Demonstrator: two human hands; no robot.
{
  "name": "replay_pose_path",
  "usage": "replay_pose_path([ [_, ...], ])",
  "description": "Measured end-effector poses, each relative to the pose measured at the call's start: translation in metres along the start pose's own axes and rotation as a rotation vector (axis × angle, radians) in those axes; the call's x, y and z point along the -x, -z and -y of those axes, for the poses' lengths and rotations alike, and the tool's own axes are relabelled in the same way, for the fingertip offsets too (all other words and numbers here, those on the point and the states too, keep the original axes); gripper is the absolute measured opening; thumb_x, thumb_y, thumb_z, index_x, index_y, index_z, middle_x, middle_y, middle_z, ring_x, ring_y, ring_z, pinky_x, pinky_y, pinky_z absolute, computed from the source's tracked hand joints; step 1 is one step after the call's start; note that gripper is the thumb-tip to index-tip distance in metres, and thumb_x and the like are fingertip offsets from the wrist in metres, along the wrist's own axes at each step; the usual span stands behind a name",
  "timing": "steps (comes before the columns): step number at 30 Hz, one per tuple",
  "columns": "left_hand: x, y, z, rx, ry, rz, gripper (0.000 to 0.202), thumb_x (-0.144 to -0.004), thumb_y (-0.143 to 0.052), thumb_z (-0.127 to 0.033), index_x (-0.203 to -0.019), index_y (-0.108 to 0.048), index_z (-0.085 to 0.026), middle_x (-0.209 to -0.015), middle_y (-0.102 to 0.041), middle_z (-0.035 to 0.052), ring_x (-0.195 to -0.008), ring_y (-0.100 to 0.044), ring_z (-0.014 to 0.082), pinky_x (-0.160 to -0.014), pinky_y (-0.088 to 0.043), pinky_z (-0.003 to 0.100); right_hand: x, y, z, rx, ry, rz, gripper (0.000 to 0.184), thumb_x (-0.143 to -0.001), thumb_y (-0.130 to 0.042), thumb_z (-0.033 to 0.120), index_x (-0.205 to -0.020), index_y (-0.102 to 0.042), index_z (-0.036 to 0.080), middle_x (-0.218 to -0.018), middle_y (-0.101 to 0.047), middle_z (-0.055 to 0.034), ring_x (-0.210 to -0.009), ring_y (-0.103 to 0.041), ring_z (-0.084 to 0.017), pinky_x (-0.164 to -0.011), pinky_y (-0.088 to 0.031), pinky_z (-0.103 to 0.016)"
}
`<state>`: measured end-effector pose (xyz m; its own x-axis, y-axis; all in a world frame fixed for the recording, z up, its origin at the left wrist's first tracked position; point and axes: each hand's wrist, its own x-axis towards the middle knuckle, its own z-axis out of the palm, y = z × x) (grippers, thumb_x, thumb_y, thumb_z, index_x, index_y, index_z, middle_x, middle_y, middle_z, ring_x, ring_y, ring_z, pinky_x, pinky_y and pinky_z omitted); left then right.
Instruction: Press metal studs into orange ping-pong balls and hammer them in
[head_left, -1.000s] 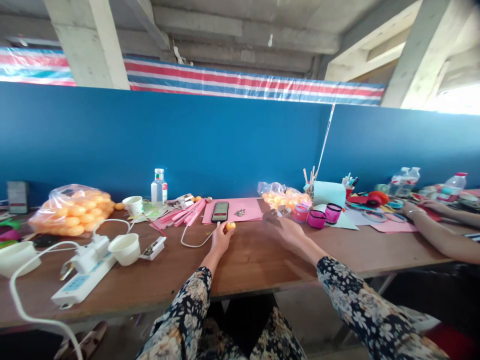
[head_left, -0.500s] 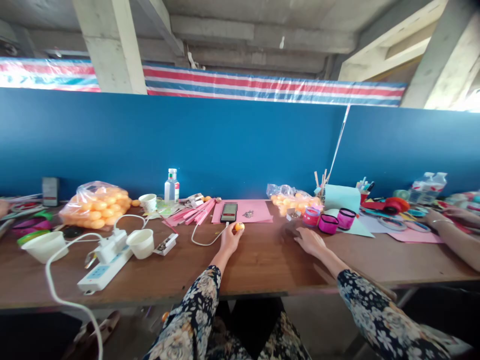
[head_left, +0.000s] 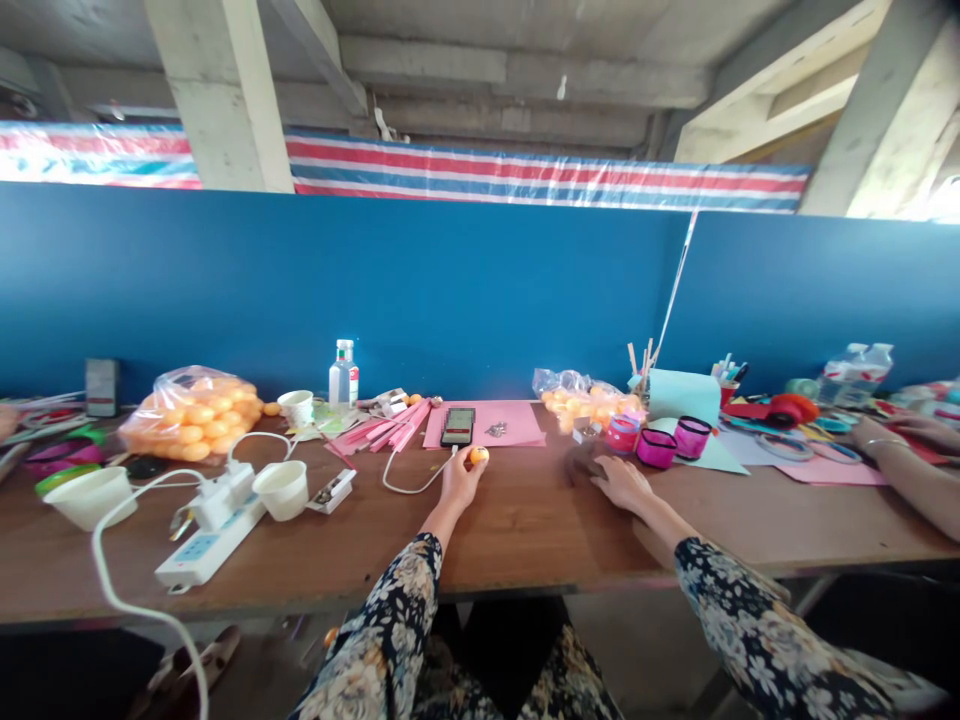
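My left hand (head_left: pixel 460 482) pinches a small orange ball (head_left: pixel 479 455), like a table tennis ball, over the brown table (head_left: pixel 525 530). Just beyond it a phone-like device (head_left: pixel 457 427) with a lit screen and a white cable lies on pink paper (head_left: pixel 517 412). A little heap of small metal pieces (head_left: pixel 496 430) rests on that paper. My right hand (head_left: pixel 624 484) lies on the table with its fingers stretched out, holding nothing. Near its fingertips are a small clear box (head_left: pixel 586 429) and a pink-and-blue roll (head_left: pixel 623 433).
At the left stand a bag of orange balls (head_left: pixel 191 415), a power strip (head_left: pixel 210 540), and white cups (head_left: pixel 281 490). Pink strips (head_left: pixel 386 428) and bottles (head_left: pixel 343 375) are behind. Another bag of balls (head_left: pixel 589 400) and magenta bands (head_left: pixel 657 447) sit right. Another person's arm (head_left: pixel 907 470) reaches in there.
Almost nothing differs. My left hand keeps the orange ball in the same place, and my right hand stays on the table with only a slight shift.
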<state>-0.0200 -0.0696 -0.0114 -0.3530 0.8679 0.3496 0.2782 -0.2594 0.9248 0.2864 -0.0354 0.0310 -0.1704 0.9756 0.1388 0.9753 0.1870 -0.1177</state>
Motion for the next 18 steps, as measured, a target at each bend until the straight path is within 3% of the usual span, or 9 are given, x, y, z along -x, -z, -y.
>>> replay_pose_path([
  [4, 0.0, 0.0, -0.001, -0.002, -0.004, 0.011, 0.039, -0.066, -0.065, -0.028, -0.103, -0.061, -0.014, -0.088, -0.068, 0.0085, -0.075, -0.064, 0.0191, -0.07, -0.049, 0.031, -0.005, 0.015, 0.014, -0.031, -0.016, -0.049, 0.039, -0.078, -0.053, 0.035, -0.113, -0.052, 0.017, -0.109, -0.056, -0.0135, -0.096, -0.055, -0.026, -0.077, -0.038, -0.032],
  [9, -0.002, -0.001, 0.002, -0.023, 0.001, 0.007, 0.039, -0.067, -0.064, -0.029, -0.103, -0.061, -0.015, -0.082, -0.068, 0.0049, -0.069, -0.063, 0.0162, -0.069, -0.049, 0.03, -0.011, 0.025, 0.072, -0.098, 0.114, -0.16, 0.036, -0.087, -0.038, 0.03, -0.12, -0.045, 0.017, -0.119, -0.05, -0.0129, -0.107, -0.047, -0.023, -0.085, -0.034, -0.03],
  [14, -0.003, -0.001, 0.005, -0.036, -0.008, -0.033, 0.041, -0.067, -0.064, -0.032, -0.103, -0.06, -0.014, -0.085, -0.067, 0.0072, -0.069, -0.063, 0.0167, -0.068, -0.049, 0.03, -0.018, 0.006, 0.14, -0.143, 0.279, -0.124, 0.026, -0.085, -0.045, 0.025, -0.107, -0.055, 0.016, -0.112, -0.056, -0.0098, -0.102, -0.05, -0.02, -0.086, -0.036, -0.028],
  [18, -0.002, 0.0, 0.003, -0.045, -0.057, -0.053, 0.04, -0.068, -0.063, -0.033, -0.104, -0.06, -0.014, -0.094, -0.066, 0.0101, -0.08, -0.063, 0.0195, -0.075, -0.048, 0.032, -0.03, -0.01, 0.168, -0.13, 0.268, -0.114, 0.022, -0.089, -0.041, 0.021, -0.102, -0.057, 0.015, -0.109, -0.057, -0.0111, -0.099, -0.053, -0.019, -0.085, -0.041, -0.031],
])
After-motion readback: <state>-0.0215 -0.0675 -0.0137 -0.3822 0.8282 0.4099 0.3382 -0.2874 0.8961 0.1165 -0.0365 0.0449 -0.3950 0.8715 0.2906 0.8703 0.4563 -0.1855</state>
